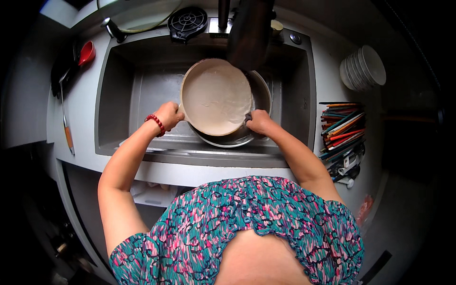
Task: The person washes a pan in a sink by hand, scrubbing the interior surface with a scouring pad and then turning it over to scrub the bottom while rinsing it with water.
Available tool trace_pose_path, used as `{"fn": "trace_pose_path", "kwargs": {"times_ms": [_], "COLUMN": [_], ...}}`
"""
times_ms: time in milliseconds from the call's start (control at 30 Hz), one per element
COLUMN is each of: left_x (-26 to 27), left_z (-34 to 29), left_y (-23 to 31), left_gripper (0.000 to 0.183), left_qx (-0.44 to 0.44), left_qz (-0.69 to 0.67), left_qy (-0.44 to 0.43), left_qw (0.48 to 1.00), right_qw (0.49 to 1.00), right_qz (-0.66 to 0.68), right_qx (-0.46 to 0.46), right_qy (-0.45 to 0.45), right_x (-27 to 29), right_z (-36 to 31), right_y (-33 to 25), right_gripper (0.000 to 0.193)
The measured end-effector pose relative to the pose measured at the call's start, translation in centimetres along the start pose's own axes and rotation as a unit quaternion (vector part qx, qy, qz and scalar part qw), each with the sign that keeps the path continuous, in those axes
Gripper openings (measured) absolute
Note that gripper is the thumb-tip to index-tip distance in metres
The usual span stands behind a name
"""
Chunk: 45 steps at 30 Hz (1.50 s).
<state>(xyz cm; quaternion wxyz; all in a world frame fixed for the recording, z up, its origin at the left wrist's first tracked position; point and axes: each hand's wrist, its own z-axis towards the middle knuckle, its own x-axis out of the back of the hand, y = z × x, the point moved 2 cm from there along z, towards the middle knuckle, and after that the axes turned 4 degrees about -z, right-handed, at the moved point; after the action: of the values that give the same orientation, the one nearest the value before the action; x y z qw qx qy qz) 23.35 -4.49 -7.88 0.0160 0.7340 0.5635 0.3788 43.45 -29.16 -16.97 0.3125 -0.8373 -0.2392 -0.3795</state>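
Observation:
A round cream-coloured pan (216, 97) is held over the sink, its pale inside wet and facing up. At its left rim my left hand (168, 116), with a red bead bracelet on the wrist, is closed round a short handle. My right hand (261, 122) is closed at the pan's right rim on a small dark piece (248, 117); whether that is a scrubber or a handle I cannot tell. Beneath the pan, partly hidden by it, a round metal basin (264, 92) rests in the sink (147, 99).
A dark faucet (249, 38) hangs over the pan's far edge. A black round rack (188, 21) lies behind the sink. To the right are stacked white bowls (363, 69), several chopsticks (344, 126) and knives (349, 161); to the left, a red ladle (87, 52) and a long-handled utensil (65, 114).

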Motion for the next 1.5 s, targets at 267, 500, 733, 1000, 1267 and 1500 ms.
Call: {"fn": "trace_pose_path", "kwargs": {"times_ms": [267,500,733,1000,1267,1500], "left_x": [1.1,-0.1,-1.3,-0.7,0.1,-1.5], "left_z": [-1.8,-2.3,-2.0,-3.0,-3.9,-1.8], "left_y": [0.0,-1.9,-3.1,-1.7,0.2,-0.5], "left_gripper": [0.026,0.018,0.015,0.017,0.033,0.026], "left_qx": [-0.093,-0.197,-0.260,-0.394,-0.439,-0.418], "left_qz": [0.165,0.122,0.142,0.218,0.304,0.286], "left_qy": [0.171,0.278,0.314,0.427,0.447,0.447], "left_qw": [0.967,0.932,0.902,0.784,0.718,0.738], "right_qw": [0.996,0.934,0.841,0.836,0.847,0.852], "right_qz": [0.081,0.204,0.429,0.275,0.137,0.157], "right_qx": [-0.028,-0.028,0.017,0.146,0.176,0.181], "right_qy": [-0.025,0.293,0.330,0.452,0.483,0.466], "right_x": [-0.2,1.0,5.4,8.8,8.9,7.0], "right_z": [1.3,2.6,2.3,-1.2,-3.3,-3.2], "right_y": [-1.3,0.6,1.0,1.0,0.9,1.8], "right_gripper": [0.044,0.054,0.030,0.019,0.032,0.041]}}
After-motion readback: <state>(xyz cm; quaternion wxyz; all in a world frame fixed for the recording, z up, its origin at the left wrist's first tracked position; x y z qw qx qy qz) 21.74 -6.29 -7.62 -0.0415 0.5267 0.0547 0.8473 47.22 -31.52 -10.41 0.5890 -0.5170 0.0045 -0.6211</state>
